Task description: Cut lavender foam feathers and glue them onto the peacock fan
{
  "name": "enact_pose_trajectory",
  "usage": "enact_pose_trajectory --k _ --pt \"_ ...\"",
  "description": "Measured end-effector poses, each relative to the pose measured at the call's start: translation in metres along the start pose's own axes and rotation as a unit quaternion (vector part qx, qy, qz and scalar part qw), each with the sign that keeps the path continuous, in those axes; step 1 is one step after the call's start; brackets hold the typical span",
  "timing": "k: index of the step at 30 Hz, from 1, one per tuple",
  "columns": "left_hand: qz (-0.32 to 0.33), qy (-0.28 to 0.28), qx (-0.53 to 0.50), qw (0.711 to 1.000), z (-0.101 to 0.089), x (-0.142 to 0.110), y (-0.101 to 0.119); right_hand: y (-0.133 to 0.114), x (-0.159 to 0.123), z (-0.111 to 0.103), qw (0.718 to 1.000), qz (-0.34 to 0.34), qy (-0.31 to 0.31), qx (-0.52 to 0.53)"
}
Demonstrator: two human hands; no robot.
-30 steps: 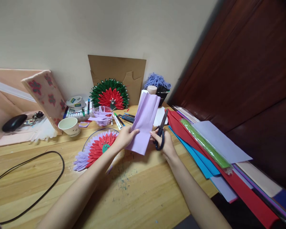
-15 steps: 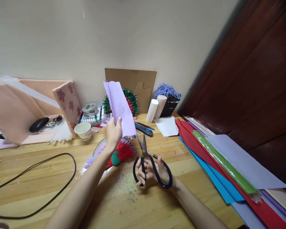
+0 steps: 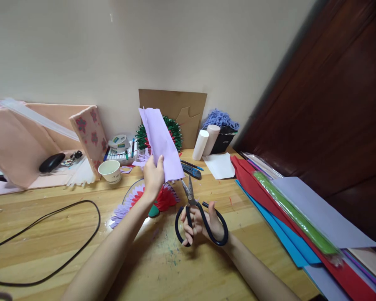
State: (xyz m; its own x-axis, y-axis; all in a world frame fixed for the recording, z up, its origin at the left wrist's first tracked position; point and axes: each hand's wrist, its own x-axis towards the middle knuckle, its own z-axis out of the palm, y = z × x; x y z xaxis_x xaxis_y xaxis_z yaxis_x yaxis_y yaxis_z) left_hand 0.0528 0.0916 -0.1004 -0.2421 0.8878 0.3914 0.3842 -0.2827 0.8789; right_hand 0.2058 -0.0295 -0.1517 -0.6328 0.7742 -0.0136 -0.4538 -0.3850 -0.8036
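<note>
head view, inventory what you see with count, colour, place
Creased sheet: 1, light purple, left hand
Scissors: 1, black, right hand
Front petal fan: 1, red-purple, centre
Rear petal fan: 1, red-green, before cardboard
Cardboard: 1, brown, against wall
Cup: 1, whitish, near pink stand
Markers: several, mixed, behind cup
Cutter: 1, dark, behind scissors
Cylinders: 2, whitish, near cardboard
Yarn: 1 bundle, blue, above black box
Sheets: several, mixed, right side
Cable: 1, black, left side
Pink stand: 1, pink, far left
Table: 1, tan, underneath
Left hand: 1, bare, centre
Right hand: 1, bare, centre
</note>
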Motion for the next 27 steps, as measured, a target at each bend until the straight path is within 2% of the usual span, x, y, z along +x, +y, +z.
enact_pose_trajectory --k 10,16,21,27 --pt "0.002 -0.026 -0.008 1.000 0.012 -0.007 -0.006 0.000 0.004 -0.003 0.993 -0.083 0.084 0.028" --pt "0.001 -0.013 -0.036 0.999 0.012 -0.007 -0.005 0.005 0.007 -0.005 0.990 -0.107 0.055 0.074" --pt "0.006 -0.037 -0.050 0.998 0.016 -0.012 -0.003 -0.005 0.002 0.000 0.993 -0.079 0.056 0.063" --pt "0.023 -0.054 -0.032 0.998 0.019 -0.015 -0.004 -0.005 0.002 -0.002 0.989 -0.100 0.099 0.044"
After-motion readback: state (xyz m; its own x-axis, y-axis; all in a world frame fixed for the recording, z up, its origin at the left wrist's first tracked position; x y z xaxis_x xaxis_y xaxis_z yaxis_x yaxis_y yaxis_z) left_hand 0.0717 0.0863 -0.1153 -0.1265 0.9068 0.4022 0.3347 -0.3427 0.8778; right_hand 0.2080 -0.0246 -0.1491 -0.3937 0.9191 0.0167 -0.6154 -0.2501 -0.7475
